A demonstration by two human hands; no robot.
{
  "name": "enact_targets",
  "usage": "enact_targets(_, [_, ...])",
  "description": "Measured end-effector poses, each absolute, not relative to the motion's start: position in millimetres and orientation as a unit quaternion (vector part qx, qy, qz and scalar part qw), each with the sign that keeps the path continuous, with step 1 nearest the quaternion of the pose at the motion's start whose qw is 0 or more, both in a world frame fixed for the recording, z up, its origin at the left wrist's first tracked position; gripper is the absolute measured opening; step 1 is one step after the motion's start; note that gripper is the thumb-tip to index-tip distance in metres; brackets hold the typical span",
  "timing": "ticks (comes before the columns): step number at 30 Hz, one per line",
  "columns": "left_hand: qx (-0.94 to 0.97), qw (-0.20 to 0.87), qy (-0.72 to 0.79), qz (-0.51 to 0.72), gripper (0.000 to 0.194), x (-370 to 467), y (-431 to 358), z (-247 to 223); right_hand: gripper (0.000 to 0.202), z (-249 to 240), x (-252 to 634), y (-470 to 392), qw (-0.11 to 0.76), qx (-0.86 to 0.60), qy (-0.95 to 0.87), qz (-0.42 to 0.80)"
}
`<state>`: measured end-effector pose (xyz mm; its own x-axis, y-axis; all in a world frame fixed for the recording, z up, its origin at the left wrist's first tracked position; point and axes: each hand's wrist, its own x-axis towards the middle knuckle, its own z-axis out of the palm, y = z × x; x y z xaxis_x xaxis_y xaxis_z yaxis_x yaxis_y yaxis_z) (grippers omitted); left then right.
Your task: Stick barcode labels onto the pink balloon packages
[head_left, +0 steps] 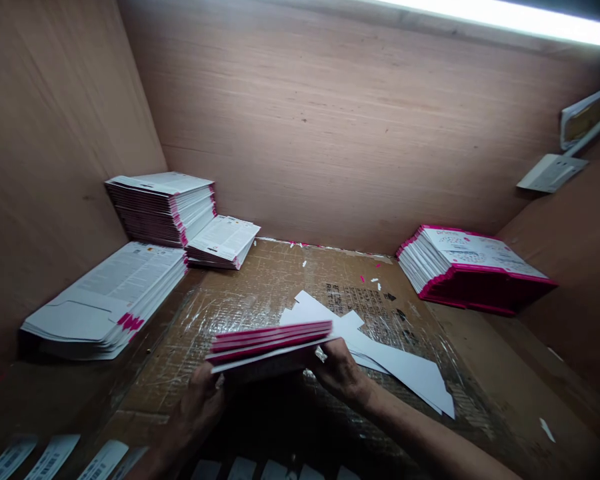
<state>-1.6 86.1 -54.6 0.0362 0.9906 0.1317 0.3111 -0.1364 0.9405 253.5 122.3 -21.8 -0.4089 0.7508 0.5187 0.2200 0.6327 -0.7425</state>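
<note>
Between my two hands is a small stack of flat pink-and-white cartons (273, 340), held edge-on above the work surface. My left hand (205, 393) is closed on the stack's left end, partly in shadow. At the right end, my right hand (337, 367) grips the same stack, its fingers curled under the edge. Just behind the stack lie white die-cut card sheets (400, 363), overlapping one another. The stack's underside is dark, and several fingers are hidden.
Tall piles of folded cartons (150, 213) and flat cartons (105, 287) stand at the left wall. Another pink-edged carton pile (480, 260) sits at the right. Brown taped cardboard (180, 347) covers the surface, with paper scraps. Barcode labels (53, 457) line the near edge. A switch box (553, 172) is on the right wall.
</note>
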Motion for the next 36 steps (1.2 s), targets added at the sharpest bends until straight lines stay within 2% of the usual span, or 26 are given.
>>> enact_targets(2, [0.596, 0.424, 0.503, 0.460, 0.033, 1, 96, -46, 0.027, -19, 254, 128, 0.440, -0.328, -0.770, 0.325])
enact_targets(4, [0.575, 0.471, 0.474, 0.472, 0.037, 5, 102, -34, 0.035, -13, 264, 139, 0.391, -0.323, -0.785, 0.354])
enact_targets(7, [0.523, 0.497, 0.476, 0.503, 0.043, 6, 101, -12, 0.040, -7, 292, 161, 0.310, -0.440, -0.793, 0.285])
enact_targets(9, [0.494, 0.469, 0.503, 0.532, 0.042, 4, 97, -2, 0.038, -10, 307, 177, 0.253, -0.575, -0.755, 0.188])
enact_targets(11, [0.481, 0.422, 0.540, 0.547, 0.042, 0, 93, 2, 0.029, -18, 314, 192, 0.200, -0.650, -0.720, 0.137])
enact_targets(16, [0.466, 0.386, 0.599, 0.525, 0.054, -17, 91, -6, 0.017, -39, 309, 217, 0.155, -0.691, -0.691, 0.142])
enact_targets(22, [0.377, 0.500, 0.601, 0.497, 0.066, -16, 93, 8, 0.013, -45, 317, 220, 0.188, -0.677, -0.702, 0.121])
enact_targets(28, [0.332, 0.610, 0.540, 0.475, 0.067, -1, 98, 19, 0.013, -41, 320, 219, 0.223, -0.654, -0.720, 0.060])
enact_targets(33, [0.354, 0.616, 0.522, 0.473, 0.055, 2, 101, 16, 0.027, 0, 320, 207, 0.328, -0.606, -0.724, 0.041])
enact_targets(35, [0.372, 0.616, 0.515, 0.466, 0.049, 2, 102, 17, 0.029, 20, 311, 193, 0.375, -0.552, -0.739, 0.096])
enact_targets(36, [0.379, 0.620, 0.512, 0.458, 0.047, 3, 103, 18, 0.030, 29, 303, 184, 0.372, -0.516, -0.758, 0.141])
